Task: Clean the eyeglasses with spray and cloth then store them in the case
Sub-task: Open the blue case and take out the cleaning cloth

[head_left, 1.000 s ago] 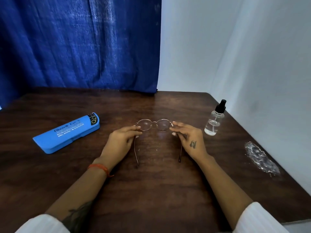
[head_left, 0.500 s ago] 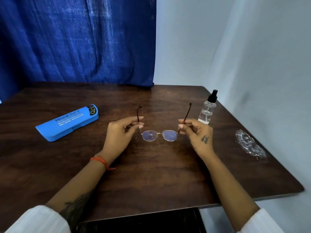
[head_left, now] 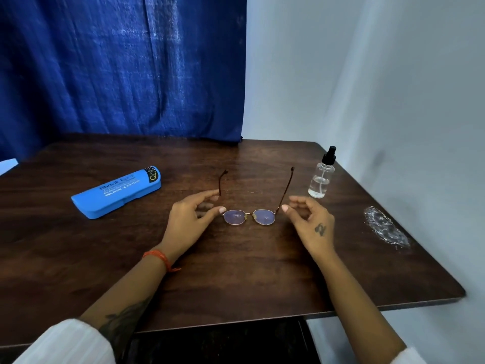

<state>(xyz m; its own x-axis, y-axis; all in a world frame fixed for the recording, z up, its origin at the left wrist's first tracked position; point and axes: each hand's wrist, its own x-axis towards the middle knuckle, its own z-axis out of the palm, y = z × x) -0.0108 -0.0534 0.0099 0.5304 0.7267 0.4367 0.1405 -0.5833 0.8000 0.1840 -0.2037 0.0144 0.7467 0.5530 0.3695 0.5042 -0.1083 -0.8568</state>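
Observation:
The eyeglasses (head_left: 249,217), thin gold frame with tinted round lenses, sit at the table's middle with the lenses toward me and both brown temples raised and pointing away. My left hand (head_left: 189,222) pinches the left hinge lightly, thumb on the lens rim and forefinger at the temple. My right hand (head_left: 312,222) hovers just right of the right hinge with fingers apart and a small gap to the frame. The clear spray bottle (head_left: 321,179) with a black nozzle stands upright behind my right hand. The blue glasses case (head_left: 115,193) lies closed at the left. No cloth is visible.
The dark wooden table (head_left: 236,279) ends close to me and at the right, next to a pale wall. A white smeared patch (head_left: 385,229) marks the table's right side. A blue curtain (head_left: 120,69) hangs behind. A pale object (head_left: 8,164) pokes in at the left edge.
The glasses were turned over, lenses toward me and temples away, then lowered to the table. My right hand has let go of the frame.

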